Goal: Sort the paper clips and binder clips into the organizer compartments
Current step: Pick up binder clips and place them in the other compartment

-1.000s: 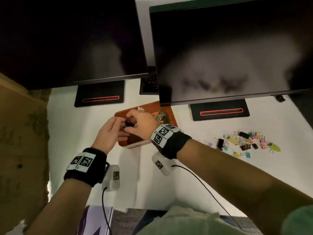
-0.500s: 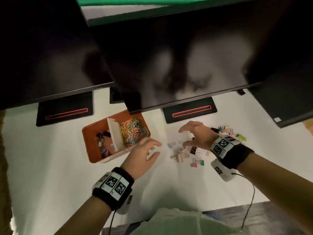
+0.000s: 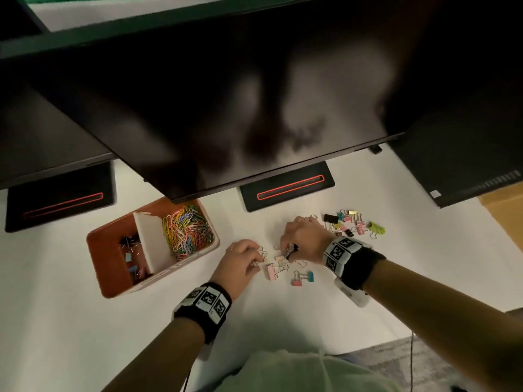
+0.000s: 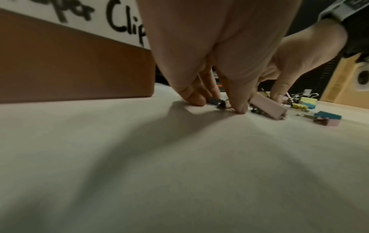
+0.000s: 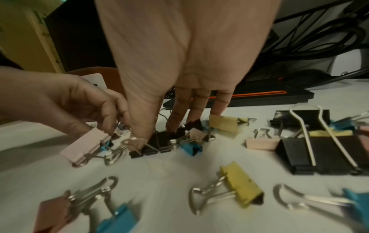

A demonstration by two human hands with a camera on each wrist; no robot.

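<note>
The right hand (image 3: 304, 240) has thumb and fingers closed on small black binder clips (image 5: 157, 144) on the bench (image 3: 70, 321); just beside it, the left hand (image 3: 240, 260) seems to pinch a small clip's wire handle. More binder clips (image 3: 353, 223) lie beyond the right hand; the organizer (image 3: 113, 284) sits past the left

Office desk, two dark monitors (image 3: 226, 103) on stands, white desktop (image 3: 85, 321)
</note>
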